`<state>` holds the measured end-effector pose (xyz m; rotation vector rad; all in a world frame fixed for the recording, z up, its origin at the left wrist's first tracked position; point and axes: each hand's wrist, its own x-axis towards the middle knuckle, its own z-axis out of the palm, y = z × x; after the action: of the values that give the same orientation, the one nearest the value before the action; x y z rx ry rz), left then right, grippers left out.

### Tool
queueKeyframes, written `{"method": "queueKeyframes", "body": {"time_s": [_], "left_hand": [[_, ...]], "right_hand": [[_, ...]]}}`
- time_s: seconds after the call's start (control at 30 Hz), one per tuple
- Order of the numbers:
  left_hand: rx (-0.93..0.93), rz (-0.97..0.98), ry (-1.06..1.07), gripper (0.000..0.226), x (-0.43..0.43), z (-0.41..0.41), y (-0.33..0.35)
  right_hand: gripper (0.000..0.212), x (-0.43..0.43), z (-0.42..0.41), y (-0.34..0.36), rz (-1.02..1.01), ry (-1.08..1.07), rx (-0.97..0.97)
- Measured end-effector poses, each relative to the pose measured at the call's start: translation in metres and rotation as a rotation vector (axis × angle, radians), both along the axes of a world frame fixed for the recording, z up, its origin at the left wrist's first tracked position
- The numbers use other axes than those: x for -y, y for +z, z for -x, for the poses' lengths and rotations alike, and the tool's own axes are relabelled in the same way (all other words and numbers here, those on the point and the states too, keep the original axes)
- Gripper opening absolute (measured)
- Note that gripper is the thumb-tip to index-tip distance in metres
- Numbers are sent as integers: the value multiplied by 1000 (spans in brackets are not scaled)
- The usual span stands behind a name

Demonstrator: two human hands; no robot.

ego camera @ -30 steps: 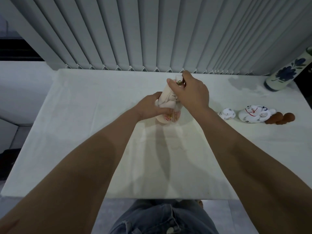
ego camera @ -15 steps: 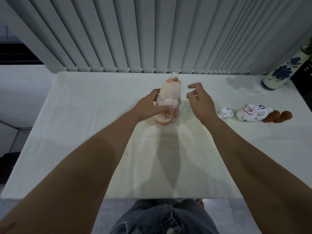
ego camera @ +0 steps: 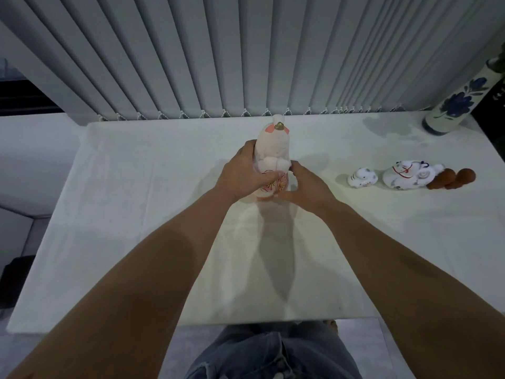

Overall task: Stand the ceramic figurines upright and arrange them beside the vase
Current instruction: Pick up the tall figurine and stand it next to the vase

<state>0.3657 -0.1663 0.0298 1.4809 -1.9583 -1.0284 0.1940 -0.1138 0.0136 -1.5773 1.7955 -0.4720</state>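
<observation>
Two hands grip the pink figurine (ego camera: 273,149) upright at mid-tabletop (ego camera: 136,214): left hand (ego camera: 240,173) wrapped around it, right hand (ego camera: 303,184) cupping its base. Vase (ego camera: 453,105) stands at the far right edge.

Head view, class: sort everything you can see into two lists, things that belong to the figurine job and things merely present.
Belonging:
pink figurine, held by left hand and right hand
small white figurine
white cat figurine
brown figurine
vase

Merely present:
blinds
white table
</observation>
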Motion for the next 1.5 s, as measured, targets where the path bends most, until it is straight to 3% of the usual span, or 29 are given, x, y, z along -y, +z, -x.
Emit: {"method": "queueKeyframes", "body": {"time_s": [0.1, 0.33, 0.57, 0.87, 1.3, 1.5], "left_hand": [[-13, -6, -20, 71, 2, 6, 3], [-46, -42, -126, 74, 9, 48, 9], [-99, -86, -197, 79, 14, 100, 12], [-126, -131, -204, 79, 17, 127, 4], [-141, -163, -208, 83, 17, 131, 2], [-67, -211, -146, 76, 14, 129, -7]], "right_hand": [[94, -5, -2, 6, 6, -41, 27], [67, -19, 26, 8, 101, -179, 4], [45, -26, 70, 1, 141, -286, -140], [37, -29, 89, -9, 118, -338, -147], [39, -22, 94, -13, 143, -358, -159], [73, -19, 94, -7, 177, -383, -18]]}}
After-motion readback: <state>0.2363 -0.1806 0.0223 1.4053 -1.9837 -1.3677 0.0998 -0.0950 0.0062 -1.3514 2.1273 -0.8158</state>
